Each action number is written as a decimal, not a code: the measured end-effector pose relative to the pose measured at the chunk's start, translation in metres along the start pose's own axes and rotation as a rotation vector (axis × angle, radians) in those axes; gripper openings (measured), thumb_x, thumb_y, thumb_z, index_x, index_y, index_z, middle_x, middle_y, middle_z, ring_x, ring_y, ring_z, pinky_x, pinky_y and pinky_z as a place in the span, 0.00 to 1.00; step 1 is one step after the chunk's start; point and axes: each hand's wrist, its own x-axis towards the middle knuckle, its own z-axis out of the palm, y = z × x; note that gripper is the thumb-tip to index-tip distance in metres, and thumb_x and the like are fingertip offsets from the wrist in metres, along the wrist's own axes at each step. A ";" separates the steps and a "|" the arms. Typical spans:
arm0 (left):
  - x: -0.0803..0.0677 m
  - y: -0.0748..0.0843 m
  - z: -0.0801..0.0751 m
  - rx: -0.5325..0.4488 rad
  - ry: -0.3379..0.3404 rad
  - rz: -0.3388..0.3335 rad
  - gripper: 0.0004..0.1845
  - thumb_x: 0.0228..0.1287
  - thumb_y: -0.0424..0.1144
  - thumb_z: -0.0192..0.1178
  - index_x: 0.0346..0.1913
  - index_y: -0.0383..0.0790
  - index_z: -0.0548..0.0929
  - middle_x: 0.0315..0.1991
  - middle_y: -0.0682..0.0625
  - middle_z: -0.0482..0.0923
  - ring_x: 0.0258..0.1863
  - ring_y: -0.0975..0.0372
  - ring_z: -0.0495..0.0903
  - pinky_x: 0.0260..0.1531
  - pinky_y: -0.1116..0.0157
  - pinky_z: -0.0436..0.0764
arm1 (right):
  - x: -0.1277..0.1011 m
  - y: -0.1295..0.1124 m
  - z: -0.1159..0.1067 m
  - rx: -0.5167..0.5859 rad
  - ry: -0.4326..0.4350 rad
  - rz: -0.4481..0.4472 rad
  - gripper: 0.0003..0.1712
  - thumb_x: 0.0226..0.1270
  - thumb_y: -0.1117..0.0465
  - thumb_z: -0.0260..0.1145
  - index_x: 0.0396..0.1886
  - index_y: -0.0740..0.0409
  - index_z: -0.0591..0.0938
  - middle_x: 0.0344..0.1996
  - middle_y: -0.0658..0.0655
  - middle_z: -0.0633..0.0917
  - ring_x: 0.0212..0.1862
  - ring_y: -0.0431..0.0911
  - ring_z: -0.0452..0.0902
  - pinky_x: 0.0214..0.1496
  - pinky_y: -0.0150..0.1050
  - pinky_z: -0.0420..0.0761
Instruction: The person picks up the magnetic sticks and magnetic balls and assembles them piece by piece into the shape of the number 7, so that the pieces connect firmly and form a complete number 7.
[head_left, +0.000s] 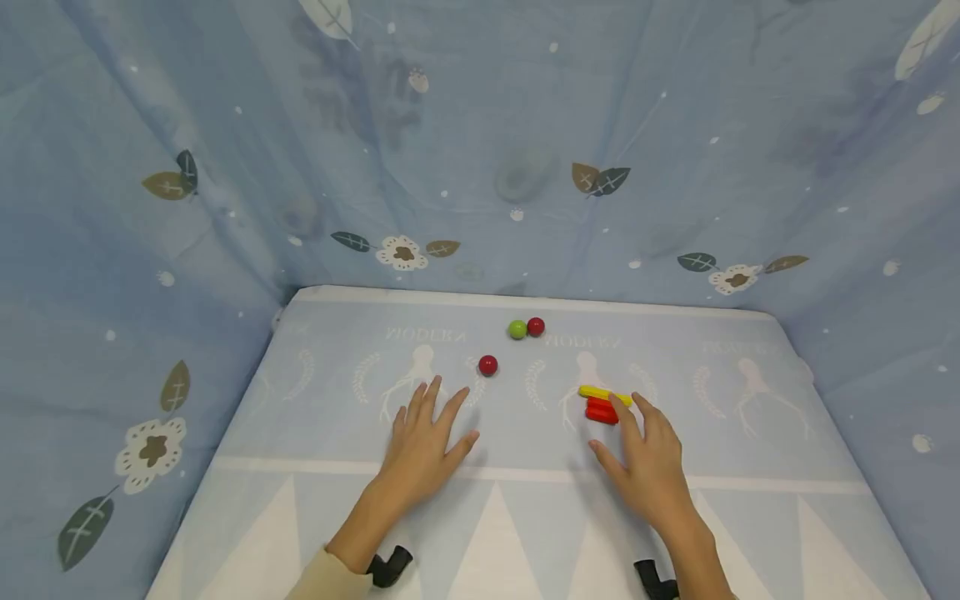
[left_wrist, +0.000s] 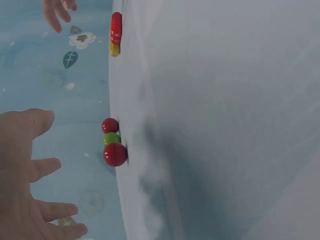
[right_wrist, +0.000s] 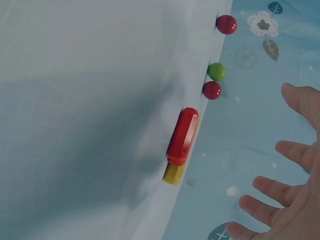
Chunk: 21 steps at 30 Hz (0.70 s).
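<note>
Right now right hand flat, fingers spread, tips touching red blocks beside yellow stick mid-table. Left hand spread, empty, near red ball. Blocks probably light, rigid, smooth; pinch long sides.

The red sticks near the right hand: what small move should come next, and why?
Probably the right hand should curl its fingers round the red sticks. It is open above the table, fingertips right beside them and the yellow stick, holding nothing. The left hand lies flat and open, short of the nearest red ball.
</note>
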 end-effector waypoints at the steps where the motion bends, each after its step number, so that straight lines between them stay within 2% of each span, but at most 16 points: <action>1: 0.004 -0.001 0.001 -0.018 -0.007 -0.002 0.35 0.73 0.62 0.51 0.77 0.54 0.61 0.77 0.36 0.50 0.75 0.40 0.49 0.63 0.33 0.57 | 0.001 0.001 0.000 0.017 -0.002 0.010 0.44 0.60 0.53 0.75 0.72 0.61 0.68 0.68 0.73 0.63 0.66 0.71 0.59 0.59 0.73 0.59; 7: 0.026 -0.010 0.006 -0.147 -0.057 -0.056 0.36 0.73 0.59 0.53 0.78 0.54 0.58 0.77 0.39 0.49 0.75 0.43 0.51 0.63 0.36 0.62 | 0.006 0.005 0.005 0.148 -0.005 0.073 0.40 0.62 0.58 0.74 0.72 0.58 0.68 0.66 0.71 0.65 0.66 0.70 0.59 0.57 0.72 0.62; 11: 0.043 -0.014 0.008 -0.233 -0.057 -0.084 0.35 0.73 0.57 0.55 0.78 0.55 0.59 0.77 0.40 0.51 0.74 0.45 0.55 0.62 0.38 0.65 | 0.012 0.011 0.009 0.279 0.029 0.107 0.34 0.63 0.65 0.73 0.68 0.61 0.72 0.61 0.70 0.69 0.63 0.67 0.62 0.57 0.68 0.67; 14: 0.055 -0.017 0.010 -0.290 -0.058 -0.093 0.34 0.73 0.56 0.57 0.77 0.54 0.61 0.76 0.39 0.53 0.74 0.46 0.56 0.64 0.41 0.64 | 0.015 0.018 0.013 0.363 0.048 0.139 0.29 0.64 0.67 0.71 0.65 0.62 0.75 0.58 0.69 0.71 0.59 0.64 0.66 0.55 0.63 0.71; 18: 0.069 -0.020 0.015 -0.358 -0.056 -0.089 0.34 0.72 0.53 0.59 0.76 0.49 0.63 0.74 0.40 0.58 0.73 0.48 0.59 0.67 0.46 0.62 | 0.017 0.028 0.015 0.445 0.015 0.213 0.23 0.68 0.65 0.69 0.62 0.62 0.78 0.56 0.67 0.73 0.54 0.62 0.70 0.50 0.57 0.73; 21: 0.080 -0.021 0.021 -0.442 -0.061 -0.096 0.33 0.72 0.51 0.60 0.75 0.46 0.65 0.71 0.40 0.62 0.69 0.49 0.66 0.65 0.48 0.67 | 0.018 0.034 0.016 0.510 -0.060 0.297 0.22 0.72 0.59 0.67 0.62 0.60 0.79 0.58 0.66 0.72 0.55 0.60 0.70 0.51 0.54 0.72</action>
